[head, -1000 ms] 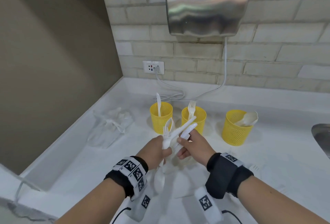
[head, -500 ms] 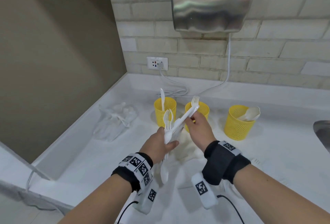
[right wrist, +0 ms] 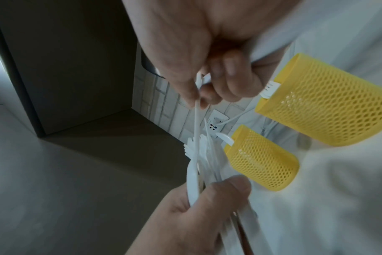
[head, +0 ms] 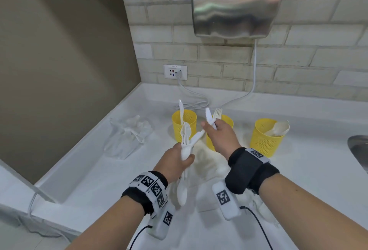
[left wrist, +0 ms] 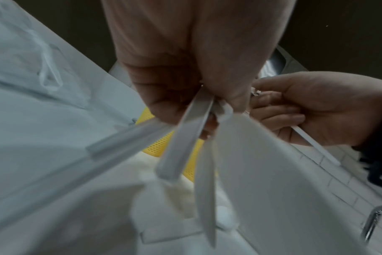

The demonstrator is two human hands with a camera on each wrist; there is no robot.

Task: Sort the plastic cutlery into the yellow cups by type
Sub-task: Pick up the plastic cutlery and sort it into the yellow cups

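Note:
My left hand (head: 184, 160) grips a bundle of white plastic cutlery (head: 186, 138), with fork tines up and a spoon bowl hanging below the fist. My right hand (head: 211, 128) pinches a white serrated knife (head: 208, 115); its handle end slants down to the bundle. In the right wrist view the knife (right wrist: 196, 117) runs from my right fingers (right wrist: 185, 89) to the left hand (right wrist: 207, 203). Three yellow mesh cups stand behind. The left cup (head: 184, 126) holds a knife, the middle cup (head: 227, 121) a fork, the right cup (head: 265, 140) spoons.
A crumpled clear plastic bag (head: 129, 136) lies left of the cups. A steel hand dryer (head: 239, 4) hangs on the brick wall, its cord running to a socket (head: 175, 72). A sink edge (head: 359, 150) shows at far right. A brown wall closes the left side.
My right hand has slid up along the knife and lifted it up and back toward the middle cup, drawing it out of the bundle. The left hand keeps its grip.

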